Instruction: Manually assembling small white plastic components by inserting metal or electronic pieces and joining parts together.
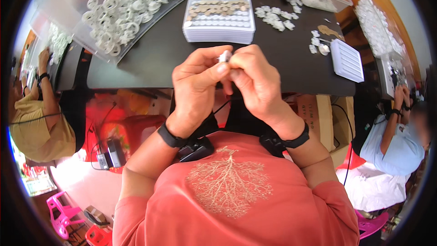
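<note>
- The small white part (224, 56) sits between the fingertips of both hands, above the near edge of the dark table (136, 68)
- The left hand (195, 79) pinches it between thumb and forefinger; the right hand (258, 79) has its fingers curled in, thumb and forefinger closed against the part's right side, though whether they grip a second piece I cannot tell
- It looks like moulded plastic, so likely very light and stiff, a little slick, with small projections that could snap if forced sideways
- Best hold is probably fingertip and thumb on the solid body, leaving any thin edges free; the fingers hide most of its shape
- Just beyond the hands stands a stack of white trays (218, 35), small round pieces (218, 7) lying on top; a forward reach could knock these
- To the left, a clear bin (154, 23) full of white fittings (132, 7) limits sideways room
- Loose white parts (275, 17) lie right of the stack, easily scattered by a sleeve or wrist
- Further right are a tan scrap (328, 31) and a smaller white tray (347, 61)
</note>
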### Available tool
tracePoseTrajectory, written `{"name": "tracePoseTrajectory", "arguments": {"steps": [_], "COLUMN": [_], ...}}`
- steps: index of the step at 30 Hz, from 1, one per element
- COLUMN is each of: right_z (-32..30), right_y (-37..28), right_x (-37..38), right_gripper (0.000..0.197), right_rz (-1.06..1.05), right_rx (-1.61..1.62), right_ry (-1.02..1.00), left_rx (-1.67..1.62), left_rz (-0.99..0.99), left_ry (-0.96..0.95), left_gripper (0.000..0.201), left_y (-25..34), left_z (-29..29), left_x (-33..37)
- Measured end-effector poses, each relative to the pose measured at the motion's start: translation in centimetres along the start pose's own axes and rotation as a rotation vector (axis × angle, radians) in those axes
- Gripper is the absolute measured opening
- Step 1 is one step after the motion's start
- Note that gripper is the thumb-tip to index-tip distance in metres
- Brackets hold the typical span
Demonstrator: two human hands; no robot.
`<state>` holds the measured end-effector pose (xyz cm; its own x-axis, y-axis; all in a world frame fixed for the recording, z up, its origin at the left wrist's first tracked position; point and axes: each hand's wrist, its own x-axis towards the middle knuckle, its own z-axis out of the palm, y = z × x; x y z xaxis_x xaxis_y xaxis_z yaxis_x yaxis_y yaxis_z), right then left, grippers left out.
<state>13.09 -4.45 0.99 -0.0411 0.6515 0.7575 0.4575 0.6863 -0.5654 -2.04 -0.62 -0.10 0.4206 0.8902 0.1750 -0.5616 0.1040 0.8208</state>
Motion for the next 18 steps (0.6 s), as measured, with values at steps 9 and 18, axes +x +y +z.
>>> {"name": "tracePoseTrajectory", "arguments": {"steps": [9,18], "right_z": [0.1,0.2], "right_y": [-0.7,-0.2], "right_x": [-0.2,-0.1], "right_gripper": [0.006,0.008], "right_rz": [0.356,0.187], "right_rx": [0.377,0.148], "right_ry": [0.065,0.051], "left_rx": [-0.084,-0.072], "left_rz": [-0.021,-0.016], "left_ry": [-0.082,-0.074], "left_gripper": [0.028,0.028], "left_y": [0.1,0.2], "left_z": [-0.1,0.0], "left_x": [0.3,0.3]}}
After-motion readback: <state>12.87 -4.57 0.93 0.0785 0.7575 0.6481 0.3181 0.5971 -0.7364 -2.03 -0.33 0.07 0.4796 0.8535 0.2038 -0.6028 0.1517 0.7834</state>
